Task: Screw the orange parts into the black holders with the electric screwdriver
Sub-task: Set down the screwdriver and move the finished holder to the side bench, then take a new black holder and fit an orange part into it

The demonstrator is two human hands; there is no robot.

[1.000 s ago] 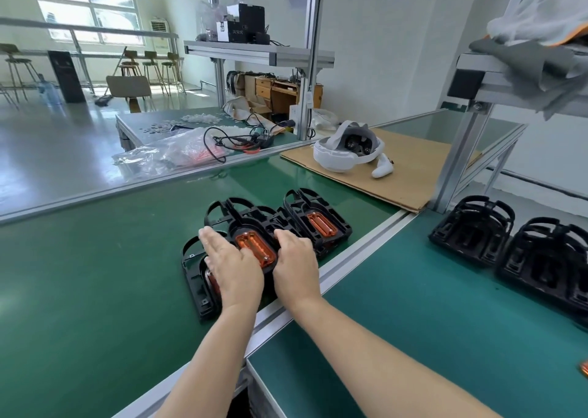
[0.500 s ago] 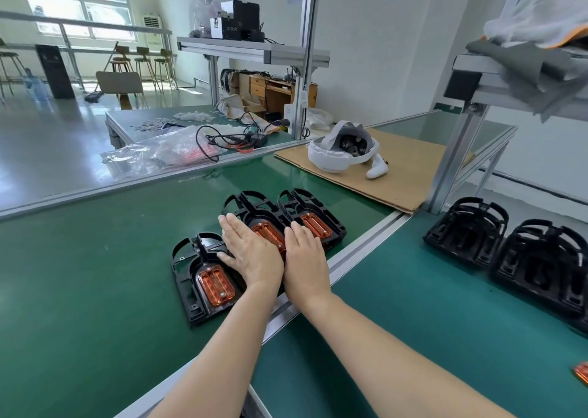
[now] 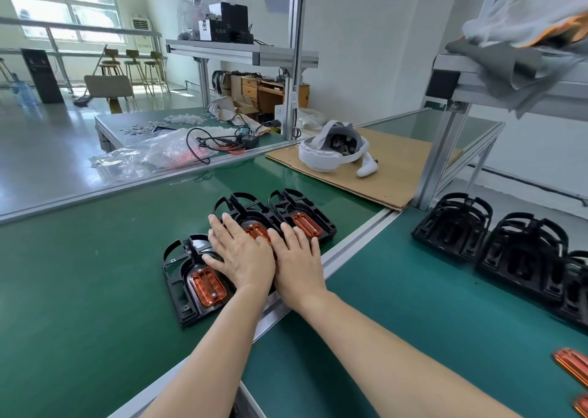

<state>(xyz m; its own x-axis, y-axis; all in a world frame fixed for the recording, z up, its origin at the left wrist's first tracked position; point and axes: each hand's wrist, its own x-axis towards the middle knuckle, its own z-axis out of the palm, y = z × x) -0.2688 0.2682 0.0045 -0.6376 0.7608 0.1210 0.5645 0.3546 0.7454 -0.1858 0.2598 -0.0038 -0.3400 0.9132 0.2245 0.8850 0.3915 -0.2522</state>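
While both hands lie flat and side by side on a green table, 3 black holders sit in a loose row under and around them, each carrying an orange part. The left hand, fingers straight and spread, presses down on the middle holder, its fingertips reaching over that holder's orange part; its grip is released, curled round nothing. The right hand, touching the left along the thumb side, also rests with fingers straight, grasping nothing, its fingertips at the near edge of the far holder, whose orange part shows fully. The near holder lies just left of the left hand, its orange part seated in the recess and uncovered. An aluminium rail divides this table from a second green surface to the right, where 2 empty black holders stand near the frame post and a loose orange part lies at the right edge. Farther back, a white headset rests on a cardboard sheet, and a clear plastic bag lies beside tangled black cables. No electric screwdriver can be made out with certainty.
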